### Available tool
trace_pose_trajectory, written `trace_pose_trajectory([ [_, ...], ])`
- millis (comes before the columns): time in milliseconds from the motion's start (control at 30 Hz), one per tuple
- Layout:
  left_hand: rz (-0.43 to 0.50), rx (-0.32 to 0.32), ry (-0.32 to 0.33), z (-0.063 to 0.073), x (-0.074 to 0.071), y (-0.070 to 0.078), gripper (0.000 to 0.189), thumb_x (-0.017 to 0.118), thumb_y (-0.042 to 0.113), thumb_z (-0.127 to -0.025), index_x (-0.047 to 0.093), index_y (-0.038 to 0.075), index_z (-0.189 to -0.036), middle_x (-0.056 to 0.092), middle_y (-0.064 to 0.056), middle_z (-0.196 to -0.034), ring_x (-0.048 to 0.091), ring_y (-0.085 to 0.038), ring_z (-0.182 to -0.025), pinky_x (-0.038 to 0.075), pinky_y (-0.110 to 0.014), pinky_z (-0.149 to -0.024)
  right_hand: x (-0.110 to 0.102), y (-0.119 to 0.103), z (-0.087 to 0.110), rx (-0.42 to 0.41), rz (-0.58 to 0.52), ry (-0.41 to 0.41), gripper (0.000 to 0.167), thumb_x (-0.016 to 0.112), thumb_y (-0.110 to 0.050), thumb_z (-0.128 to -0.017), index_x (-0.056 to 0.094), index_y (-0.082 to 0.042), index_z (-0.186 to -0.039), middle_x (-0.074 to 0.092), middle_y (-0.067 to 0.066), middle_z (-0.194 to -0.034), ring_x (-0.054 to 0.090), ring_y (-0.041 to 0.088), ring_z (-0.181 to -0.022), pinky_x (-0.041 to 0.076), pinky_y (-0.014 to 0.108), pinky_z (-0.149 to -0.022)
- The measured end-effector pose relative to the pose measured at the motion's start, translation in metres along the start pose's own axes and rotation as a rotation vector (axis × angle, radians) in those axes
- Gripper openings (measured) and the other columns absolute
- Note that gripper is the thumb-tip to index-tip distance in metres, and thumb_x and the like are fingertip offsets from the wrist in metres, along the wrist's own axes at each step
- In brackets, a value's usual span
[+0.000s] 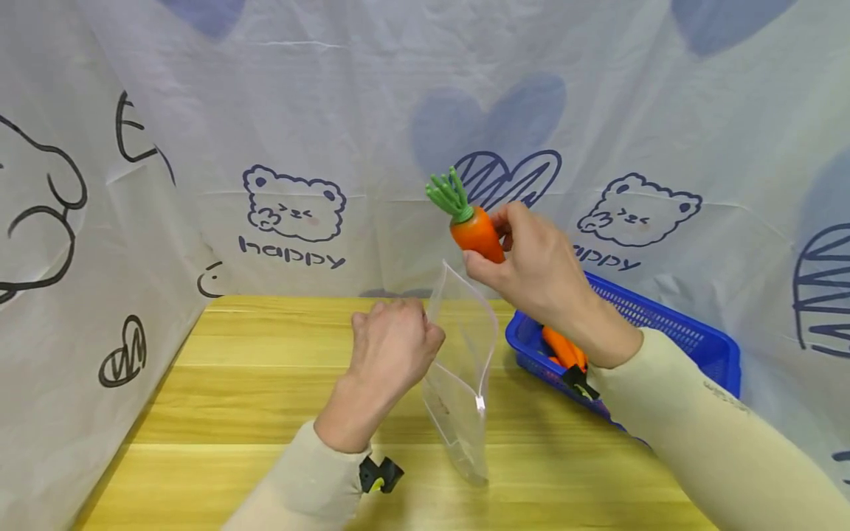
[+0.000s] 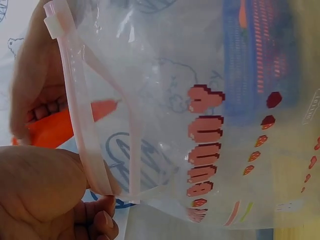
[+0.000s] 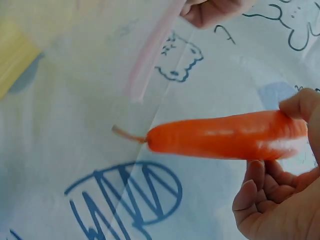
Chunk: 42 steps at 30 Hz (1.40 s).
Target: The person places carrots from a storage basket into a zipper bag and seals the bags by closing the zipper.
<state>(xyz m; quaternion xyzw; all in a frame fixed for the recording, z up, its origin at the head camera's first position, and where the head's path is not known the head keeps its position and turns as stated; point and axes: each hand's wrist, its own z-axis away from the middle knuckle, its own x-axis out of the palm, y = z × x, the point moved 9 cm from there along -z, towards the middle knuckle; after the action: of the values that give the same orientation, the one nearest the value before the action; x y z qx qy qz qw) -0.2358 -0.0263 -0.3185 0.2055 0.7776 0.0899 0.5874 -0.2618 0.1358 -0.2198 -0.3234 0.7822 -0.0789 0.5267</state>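
Pale sleeves [image 1: 717, 435] in foreground, left hand [image 1: 392, 343] pinching clear zip bag [image 1: 458, 420], right hand [image 1: 534, 254] gripping orange carrot [image 1: 477, 232] near the bag's opening, blue basket [image 1: 727, 361] at right.

The tabletop [image 1: 265, 398] fills the lower middle of the head view, the sheet [image 1: 385, 140] behind it. At lower centre is the bag [image 1: 458, 369], with the left hand [image 1: 393, 343] at its left edge and the basket [image 1: 657, 318] to its right. Above the bag, just right of centre, one carrot [image 1: 477, 233] sits in the right hand [image 1: 539, 254]; other carrots [image 1: 564, 346] lie in the basket.
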Motion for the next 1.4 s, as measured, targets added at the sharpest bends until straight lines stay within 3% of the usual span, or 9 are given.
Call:
trace_pose_trajectory([
  [167,-0.003,0.033,0.054,0.002,0.002,0.007,0.024,0.061,0.018,-0.084,0.048,0.015,-0.064,0.050,-0.003,-0.063,0.051,-0.027,-0.065,0.038,-0.047,-0.063,0.001,-0.005,0.000,0.030,-0.164,0.074,0.040,0.077,-0.030,-0.090,0.059,-0.006,-0.116,0.069,0.009,-0.100,0.063,0.025,-0.089,0.051,0.038,-0.074],
  [300,0.005,0.077,0.108,0.004,0.003,0.014,0.027,0.062,0.017,-0.084,0.046,0.014,-0.063,0.045,-0.002,-0.061,0.047,-0.027,-0.059,0.034,-0.042,-0.058,0.003,-0.006,0.001,0.051,-0.233,0.137,0.041,0.078,-0.030,-0.089,0.060,-0.005,-0.116,0.069,0.010,-0.097,0.062,0.025,-0.088,0.048,0.036,-0.074],
  [433,0.016,0.061,0.109,0.004,0.006,0.013,0.026,0.062,0.018,-0.088,0.048,0.013,-0.066,0.047,-0.002,-0.062,0.047,-0.027,-0.060,0.036,-0.043,-0.059,0.016,0.001,0.006,0.126,-0.232,0.105,0.044,0.079,-0.035,-0.090,0.060,-0.006,-0.118,0.069,0.009,-0.099,0.063,0.023,-0.088,0.050,0.036,-0.076],
  [533,0.034,0.022,0.062,0.003,0.011,0.011,0.024,0.060,0.020,-0.091,0.050,0.013,-0.070,0.049,-0.003,-0.066,0.049,-0.026,-0.065,0.038,-0.044,-0.063,0.028,0.009,0.015,0.177,-0.182,0.059,0.046,0.078,-0.039,-0.091,0.059,-0.007,-0.118,0.070,0.008,-0.100,0.065,0.022,-0.088,0.052,0.037,-0.077],
  [633,0.048,-0.011,0.027,0.002,0.015,0.009,0.023,0.058,0.021,-0.094,0.051,0.013,-0.073,0.051,-0.003,-0.069,0.050,-0.026,-0.068,0.038,-0.044,-0.066,0.035,0.013,0.023,0.175,-0.112,0.044,0.047,0.078,-0.039,-0.090,0.057,-0.007,-0.118,0.071,0.008,-0.099,0.067,0.024,-0.085,0.054,0.039,-0.076],
  [800,0.050,-0.020,0.036,0.002,0.016,0.007,0.025,0.055,0.022,-0.096,0.052,0.012,-0.074,0.050,-0.004,-0.069,0.050,-0.027,-0.068,0.037,-0.042,-0.063,0.042,0.012,0.031,0.108,0.050,0.039,0.050,0.079,-0.036,-0.089,0.054,-0.003,-0.117,0.072,0.014,-0.094,0.067,0.027,-0.068,0.057,0.041,-0.061],
  [1000,0.063,-0.026,0.051,0.001,0.016,0.005,0.028,0.053,0.023,-0.100,0.051,0.011,-0.075,0.049,-0.005,-0.068,0.048,-0.027,-0.066,0.034,-0.040,-0.062,0.051,0.008,0.034,0.055,0.234,-0.015,0.054,0.078,-0.038,-0.088,0.053,0.000,-0.117,0.064,0.014,-0.073,0.057,0.026,-0.051,0.045,0.036,-0.044],
  [1200,0.061,-0.021,0.066,0.000,0.015,0.003,0.027,0.054,0.023,-0.101,0.052,0.011,-0.076,0.051,-0.005,-0.070,0.050,-0.028,-0.068,0.037,-0.041,-0.062,0.060,0.007,0.034,0.058,0.337,-0.135,0.050,0.077,-0.042,-0.087,0.050,-0.004,-0.106,0.052,0.006,-0.063,0.052,0.026,-0.046,0.039,0.035,-0.040],
  [1400,0.116,-0.041,0.089,-0.001,0.014,-0.002,0.023,0.051,0.023,-0.098,0.051,0.012,-0.078,0.052,-0.005,-0.072,0.052,-0.029,-0.073,0.040,-0.045,-0.067,0.073,0.001,0.031,0.022,0.446,-0.287,0.051,0.078,-0.045,-0.086,0.049,-0.006,-0.099,0.046,0.003,-0.062,0.053,0.026,-0.049,0.039,0.037,-0.042],
])
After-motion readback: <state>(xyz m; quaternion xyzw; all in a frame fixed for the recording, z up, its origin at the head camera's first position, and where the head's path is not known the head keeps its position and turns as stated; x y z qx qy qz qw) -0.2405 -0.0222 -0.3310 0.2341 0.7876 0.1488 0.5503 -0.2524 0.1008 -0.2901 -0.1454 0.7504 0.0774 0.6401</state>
